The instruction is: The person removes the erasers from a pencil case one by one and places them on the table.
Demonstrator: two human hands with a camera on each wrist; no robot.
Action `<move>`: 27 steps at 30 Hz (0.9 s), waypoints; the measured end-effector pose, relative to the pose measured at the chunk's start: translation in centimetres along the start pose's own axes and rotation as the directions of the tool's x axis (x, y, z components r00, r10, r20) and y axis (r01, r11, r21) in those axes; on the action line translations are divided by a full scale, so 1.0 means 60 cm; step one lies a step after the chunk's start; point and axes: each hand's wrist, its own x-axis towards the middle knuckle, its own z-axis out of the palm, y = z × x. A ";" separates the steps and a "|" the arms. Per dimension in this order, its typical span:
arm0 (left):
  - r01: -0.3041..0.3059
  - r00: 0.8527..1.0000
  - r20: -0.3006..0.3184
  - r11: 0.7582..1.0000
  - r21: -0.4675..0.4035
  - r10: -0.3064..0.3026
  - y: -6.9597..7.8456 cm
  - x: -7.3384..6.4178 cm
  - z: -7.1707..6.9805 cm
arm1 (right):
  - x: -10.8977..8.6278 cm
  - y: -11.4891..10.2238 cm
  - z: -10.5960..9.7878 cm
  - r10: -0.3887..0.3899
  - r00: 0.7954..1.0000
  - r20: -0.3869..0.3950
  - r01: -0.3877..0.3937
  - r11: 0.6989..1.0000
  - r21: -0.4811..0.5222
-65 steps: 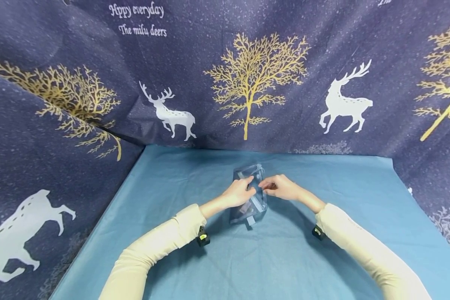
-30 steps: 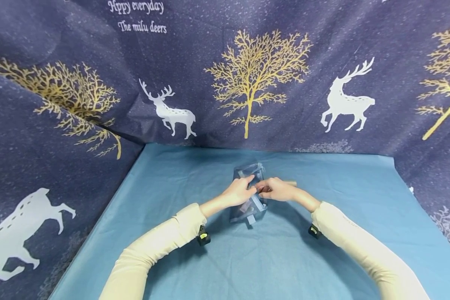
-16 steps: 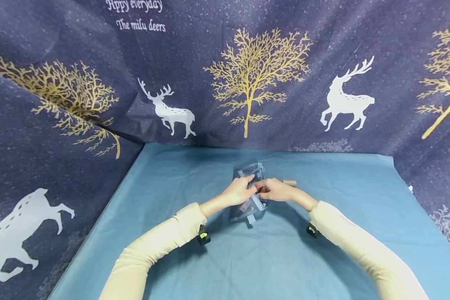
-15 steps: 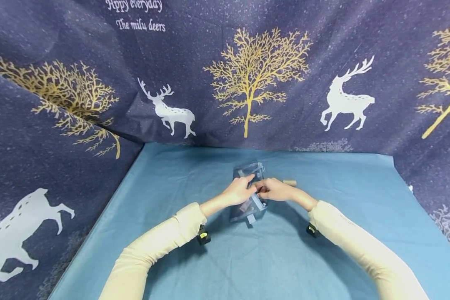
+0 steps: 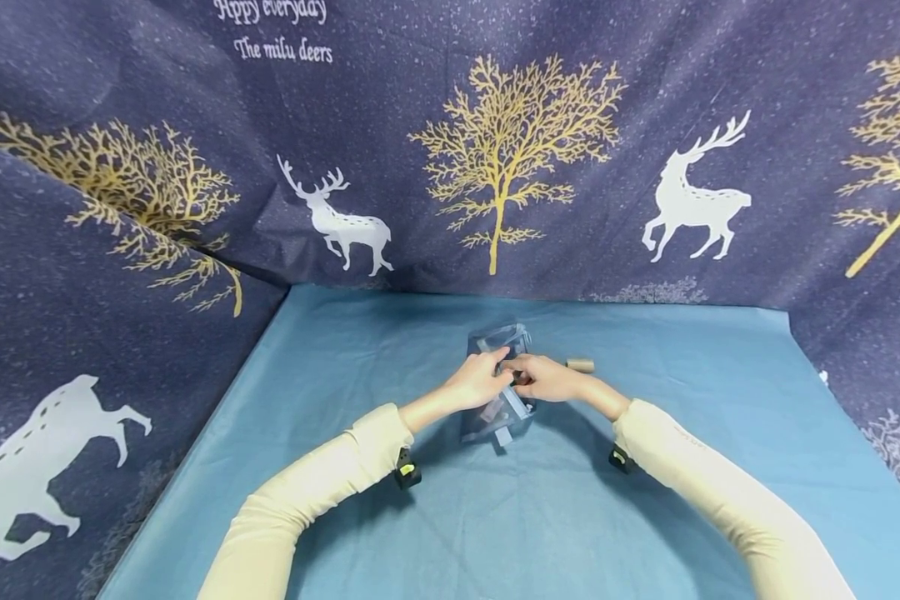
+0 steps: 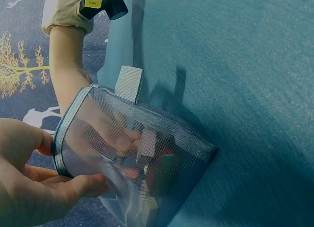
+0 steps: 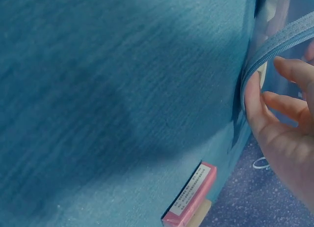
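Observation:
A see-through blue mesh zipper pouch (image 5: 483, 432) lies on the blue cloth, its zip side towards the right. My left hand (image 5: 478, 385) grips the edge of its mouth, thumb on one side and fingers on the other. Through that mouth my right hand (image 5: 551, 380) reaches inside, with thumb and fingers apart in the left wrist view. Close to those fingertips, behind the mesh, sits a pale grey block (image 6: 146, 146). A dark item with red and green (image 6: 165, 169) and a beige block (image 6: 149, 208) show deeper in the pouch, blurred by the mesh.
Beyond my right hand, a small tan object (image 5: 581, 365) lies on the cloth. The right wrist view shows a small pink box (image 7: 190, 193) with a white printed label, and something beige against it. A dark blue printed curtain (image 5: 450, 167) hangs behind the table.
My right hand has moved left from the pouch's edge into its mouth. The small tan object on the cloth has come into sight behind it. My left hand stays on the pouch.

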 end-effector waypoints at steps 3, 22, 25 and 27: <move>-0.003 1.000 0.005 1.000 -0.001 0.003 0.000 0.000 -0.001 | 0.004 0.003 0.003 -0.002 1.000 0.001 0.002 1.000 -0.007; -0.005 1.000 -0.007 1.000 0.029 0.005 -0.003 0.005 -0.004 | 0.030 0.008 0.014 -0.049 0.998 0.025 0.049 0.999 -0.006; 0.000 1.000 -0.008 1.000 0.023 0.000 -0.002 0.003 -0.006 | 0.030 0.007 0.014 -0.031 0.999 0.030 0.032 0.999 -0.008; 0.000 1.000 -0.007 1.000 0.017 0.000 -0.003 0.002 -0.008 | 0.030 0.007 0.014 -0.029 0.999 0.027 0.029 0.999 -0.016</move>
